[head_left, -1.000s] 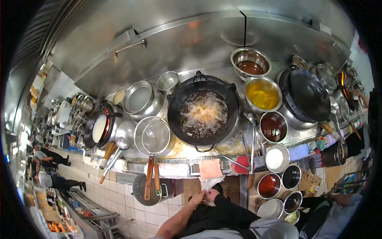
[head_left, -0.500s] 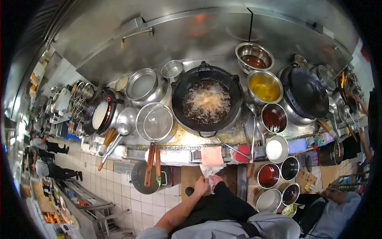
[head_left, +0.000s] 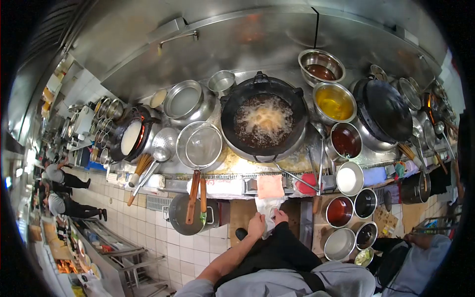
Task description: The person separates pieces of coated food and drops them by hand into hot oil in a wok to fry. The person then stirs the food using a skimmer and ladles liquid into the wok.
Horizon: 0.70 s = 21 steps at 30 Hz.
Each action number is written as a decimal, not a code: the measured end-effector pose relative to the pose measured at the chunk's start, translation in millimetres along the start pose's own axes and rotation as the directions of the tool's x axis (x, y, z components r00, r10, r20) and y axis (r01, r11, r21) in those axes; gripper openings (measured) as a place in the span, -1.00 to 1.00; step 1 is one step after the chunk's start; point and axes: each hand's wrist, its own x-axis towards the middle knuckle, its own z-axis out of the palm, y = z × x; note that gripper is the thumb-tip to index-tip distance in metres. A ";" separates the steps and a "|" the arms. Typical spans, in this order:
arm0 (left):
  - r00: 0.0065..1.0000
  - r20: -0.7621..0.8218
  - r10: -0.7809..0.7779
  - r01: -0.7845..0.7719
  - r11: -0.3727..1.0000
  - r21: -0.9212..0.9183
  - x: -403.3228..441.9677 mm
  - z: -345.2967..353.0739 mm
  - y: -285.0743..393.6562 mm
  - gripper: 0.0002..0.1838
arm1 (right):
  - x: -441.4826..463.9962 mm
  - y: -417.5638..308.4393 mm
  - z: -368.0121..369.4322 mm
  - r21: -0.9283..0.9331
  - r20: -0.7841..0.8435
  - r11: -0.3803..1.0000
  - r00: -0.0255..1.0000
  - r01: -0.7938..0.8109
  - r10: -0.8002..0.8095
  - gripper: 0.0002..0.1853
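A white cloth (head_left: 268, 207) hangs down from the stove's front edge, below a folded pink cloth (head_left: 270, 186). My left hand (head_left: 256, 225) is closed on the white cloth's left side. On its right side, my right hand (head_left: 280, 217) has its fingers closed on the cloth too. Straight ahead, a large black wok (head_left: 232, 116) stands on the stove, with oil bubbling hard around a pale golden mass of frying food (head_left: 266, 120). To the wok's left lies a wire strainer (head_left: 199, 145) with a wooden handle, its handle reaching past the stove edge.
Bowls of yellow oil (head_left: 335, 105) and dark red sauce (head_left: 346, 141) stand right of the wok. Several pots, one with red liquid (head_left: 339, 212), are at my right. A large pot (head_left: 186, 218) stands lower left. A co-worker (head_left: 413, 267) is close on the right; others are far left.
My hands have moved slightly apart along the white cloth, and more of it shows spread between them. The whole view has shifted a little to the right.
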 end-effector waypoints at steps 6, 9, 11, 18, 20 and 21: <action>0.931 0.364 0.007 0.022 0.997 -0.074 -4.7 -12.5 1.3 -0.34 | -25.7 -39.9 -3.1 0.375 0.186 0.843 0.923 -0.385 0.338 -0.76; 0.957 0.279 0.076 0.008 0.958 -0.287 11.3 12.8 -42.5 -0.39 | -25.7 -56.9 -3.0 0.251 0.164 0.915 0.946 -0.315 0.281 -0.80; 0.970 0.238 -0.040 0.125 0.927 -0.354 3.8 -5.6 -26.4 -0.42 | -13.4 -44.4 -16.1 0.170 0.119 0.948 0.960 -0.271 0.253 -0.80; 0.972 0.211 0.104 -0.070 0.984 -0.162 2.5 -20.8 -16.3 -0.54 | -28.9 -45.4 -49.5 -0.778 -0.021 0.500 0.780 0.380 -0.625 -0.83; 0.861 0.500 0.093 0.058 0.959 -0.277 -15.9 -44.1 37.8 -0.55 | 8.2 -16.7 -47.0 -0.676 0.356 0.537 0.862 0.505 -0.362 -0.82; 0.791 0.612 -0.002 0.245 0.918 -0.313 -24.8 -56.1 65.1 -0.56 | 24.5 15.6 -42.2 -0.512 0.319 0.749 0.903 0.421 -0.289 -0.83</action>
